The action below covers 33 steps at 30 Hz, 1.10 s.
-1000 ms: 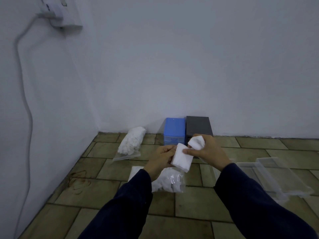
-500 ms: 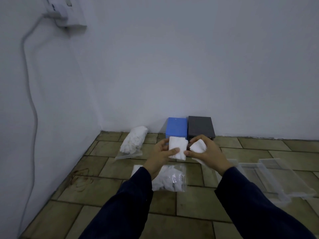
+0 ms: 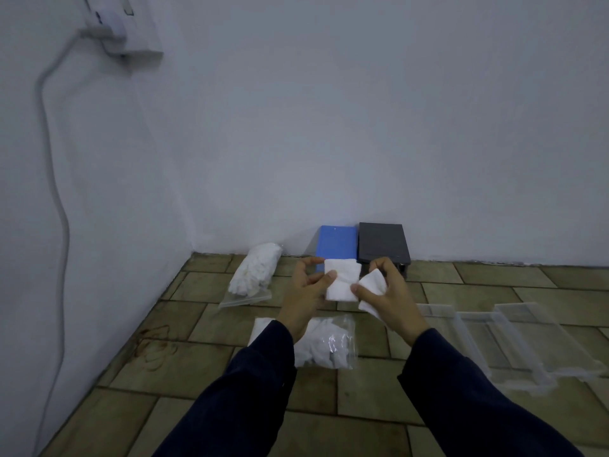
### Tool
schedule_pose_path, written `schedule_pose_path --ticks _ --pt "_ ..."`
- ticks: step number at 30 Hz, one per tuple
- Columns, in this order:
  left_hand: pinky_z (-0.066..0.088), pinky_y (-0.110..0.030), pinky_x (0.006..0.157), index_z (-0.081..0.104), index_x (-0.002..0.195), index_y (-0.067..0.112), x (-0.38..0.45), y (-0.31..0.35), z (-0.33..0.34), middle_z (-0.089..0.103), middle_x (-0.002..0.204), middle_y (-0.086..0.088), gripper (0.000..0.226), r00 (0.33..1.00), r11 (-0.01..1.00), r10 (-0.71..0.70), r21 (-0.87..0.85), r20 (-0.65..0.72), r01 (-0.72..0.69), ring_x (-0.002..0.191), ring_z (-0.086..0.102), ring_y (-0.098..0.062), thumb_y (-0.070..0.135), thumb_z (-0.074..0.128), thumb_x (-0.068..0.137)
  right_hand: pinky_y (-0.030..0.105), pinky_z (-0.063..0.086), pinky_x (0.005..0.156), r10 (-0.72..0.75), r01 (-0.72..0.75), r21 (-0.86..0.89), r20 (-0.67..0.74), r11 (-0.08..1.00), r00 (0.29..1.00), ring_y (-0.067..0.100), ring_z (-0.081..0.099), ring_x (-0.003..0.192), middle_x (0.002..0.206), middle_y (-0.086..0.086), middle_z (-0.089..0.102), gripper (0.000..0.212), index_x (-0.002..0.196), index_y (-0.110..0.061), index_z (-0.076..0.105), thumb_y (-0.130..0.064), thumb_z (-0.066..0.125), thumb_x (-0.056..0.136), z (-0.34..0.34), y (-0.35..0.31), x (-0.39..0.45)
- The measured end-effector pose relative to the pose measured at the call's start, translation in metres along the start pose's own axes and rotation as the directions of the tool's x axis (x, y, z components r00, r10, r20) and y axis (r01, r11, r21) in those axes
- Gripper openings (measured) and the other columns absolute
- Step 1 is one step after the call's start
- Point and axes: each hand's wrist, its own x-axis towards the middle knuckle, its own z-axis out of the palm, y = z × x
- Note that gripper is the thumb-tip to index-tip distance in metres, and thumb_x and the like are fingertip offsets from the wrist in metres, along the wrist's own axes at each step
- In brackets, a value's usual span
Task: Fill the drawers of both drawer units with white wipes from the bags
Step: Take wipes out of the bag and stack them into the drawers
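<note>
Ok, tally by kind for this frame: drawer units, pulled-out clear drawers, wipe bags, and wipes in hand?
Drawer units: 2, blue unit and dark grey unit
Clear drawers on the floor: 2
Bags of wipes: 2
Wipes in hand: 2, left hand holds one, right hand another
Total: 8

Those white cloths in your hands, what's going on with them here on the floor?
A person holds one white wipe in the left hand and another wipe in the right hand. Below lies a wipe bag, with a second bag by the wall. Clear drawers lie empty on the tiles; the blue unit and black unit wait behind.
</note>
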Motion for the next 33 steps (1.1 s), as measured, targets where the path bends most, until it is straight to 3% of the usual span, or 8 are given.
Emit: schedule_pose_path --ticks 4,7,9,12,20,23,28,33 --pt "0.056 -0.022 0.059 0.048 0.098 0.01 -0.001 0.001 0.004 0.067 0.078 0.003 0.014 0.997 0.998 0.064 0.009 -0.051 -0.063 0.066 0.067 -0.006 0.006 0.058 0.089 0.014 0.048 0.067 -0.033 0.032 0.049 0.017 0.998 0.999 -0.001 0.056 0.083 0.09 -0.006 0.059 0.018 0.083 -0.02 0.055 -0.012 0.071 0.08 0.003 -0.002 -0.001" --pt "0.056 -0.026 0.064 0.054 0.089 0.015 -0.003 0.001 0.007 0.068 0.082 0.002 0.008 0.994 0.996 0.083 -0.011 -0.068 -0.084 0.075 0.066 -0.013 0.008 0.058 0.09 0.014 0.049 0.068 -0.031 0.03 0.11 0.005 0.994 1.0 0.007 0.057 0.089 0.095 -0.003 0.061 0.015 0.086 -0.018 0.058 -0.014 0.071 0.079 0.003 -0.004 -0.002" --pt "0.057 -0.032 0.072 0.056 0.092 0.015 -0.002 0.001 0.006 0.068 0.092 -0.004 0.005 0.993 0.996 0.076 -0.029 -0.094 -0.079 0.086 0.065 -0.02 0.012 0.059 0.09 0.018 0.051 0.071 -0.028 0.028 0.096 -0.005 0.995 1.0 0.01 0.057 0.092 0.096 -0.003 0.061 0.017 0.086 -0.019 0.058 -0.015 0.072 0.078 0.002 -0.004 -0.002" --pt "0.057 -0.036 0.076 0.053 0.107 0.014 0.0 0.001 0.005 0.066 0.104 -0.01 0.02 0.992 0.994 0.033 -0.099 -0.122 -0.045 0.093 0.065 -0.025 0.011 0.06 0.089 0.025 0.05 0.076 -0.027 0.028 0.039 -0.02 0.999 0.999 0.011 0.057 0.092 0.094 -0.006 0.06 0.021 0.083 -0.022 0.057 -0.013 0.074 0.077 0.0 -0.005 0.001" --pt "0.058 -0.025 0.065 0.056 0.115 0.008 0.0 0.005 0.006 0.074 0.086 0.001 0.027 0.996 0.974 0.009 -0.223 -0.087 -0.028 0.081 0.069 -0.014 0.004 0.058 0.089 0.012 0.048 0.062 0.0 0.002 0.031 -0.046 1.0 0.999 0.005 0.059 0.078 0.082 -0.008 0.063 0.017 0.079 -0.024 0.059 -0.021 0.076 0.075 0.003 -0.014 0.001" --pt "0.058 -0.024 0.066 0.056 0.119 0.007 -0.001 0.007 0.008 0.071 0.096 -0.003 0.029 0.997 0.97 -0.003 -0.243 -0.077 -0.015 0.083 0.069 -0.013 0.004 0.056 0.09 0.008 0.046 0.057 0.012 -0.011 0.003 -0.069 1.0 0.998 0.003 0.057 0.071 0.076 -0.008 0.062 0.014 0.077 -0.022 0.06 -0.022 0.075 0.076 0.004 -0.017 0.002" --pt "0.057 -0.031 0.079 0.055 0.119 0.029 -0.004 0.007 0.007 0.058 0.123 -0.014 0.035 0.993 0.986 0.113 -0.12 -0.035 -0.117 0.111 0.059 -0.028 0.005 0.052 0.093 0.009 0.045 0.055 0.028 -0.031 -0.029 -0.079 0.999 0.997 0.005 0.055 0.068 0.073 -0.005 0.061 0.016 0.073 -0.019 0.06 -0.024 0.074 0.077 0.002 -0.02 0.003" --pt "0.054 -0.019 0.069 0.062 0.109 0.02 -0.007 0.014 0.013 0.058 0.113 0.0 0.023 0.986 0.985 0.168 0.028 0.014 -0.168 0.093 0.061 -0.011 0.008 0.059 0.089 0.01 0.045 0.053 0.045 -0.045 0.005 -0.039 0.999 0.998 0.005 0.056 0.065 0.071 -0.004 0.061 0.018 0.071 -0.017 0.058 -0.022 0.074 0.076 0.002 -0.023 0.001"
